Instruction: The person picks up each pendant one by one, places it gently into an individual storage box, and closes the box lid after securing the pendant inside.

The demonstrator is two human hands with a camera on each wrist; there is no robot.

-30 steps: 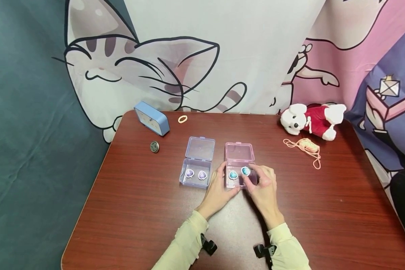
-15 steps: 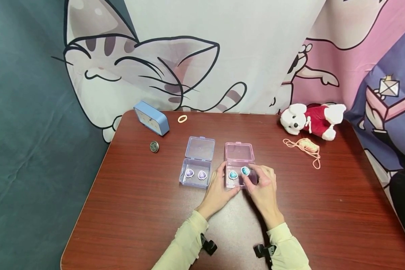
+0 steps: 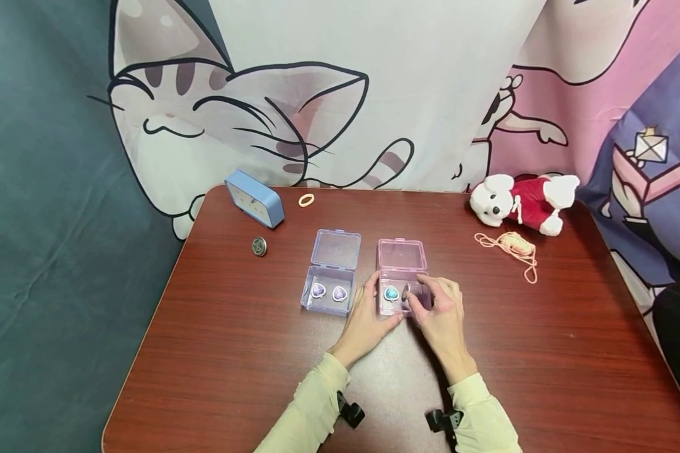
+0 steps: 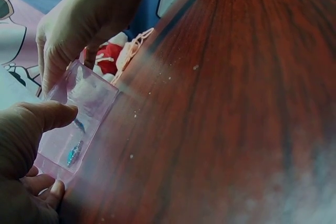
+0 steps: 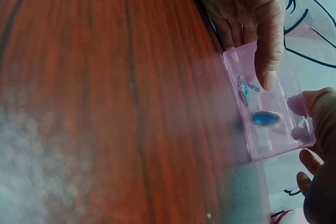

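A pink clear plastic box point(image 3: 402, 256) stands with its hinged lid raised. My left hand point(image 3: 364, 321) grips its left and front sides, thumb over the front wall in the left wrist view. One teal jewel point(image 3: 391, 294) with a pale rim lies at the box's left. Inside the right half, the thumb and index finger of my right hand point(image 3: 444, 314) are around a second teal jewel point(image 3: 406, 291), seen edge-on from above; the fingers partly hide it. The right wrist view shows its teal face point(image 5: 266, 118).
Left of it, an opened purple box point(image 3: 335, 250) contains two purple jewels point(image 3: 318, 290). Farther left are a blue clock point(image 3: 255, 200), a beige ring point(image 3: 306, 200) and a dark round disc point(image 3: 259, 246). A plush dog point(image 3: 535, 202) and peach cord point(image 3: 517, 245) lie at the back right.
The second teal jewel has turned from facing up to edge-on and shifted slightly left. Both hands and the pink box have stayed in place.
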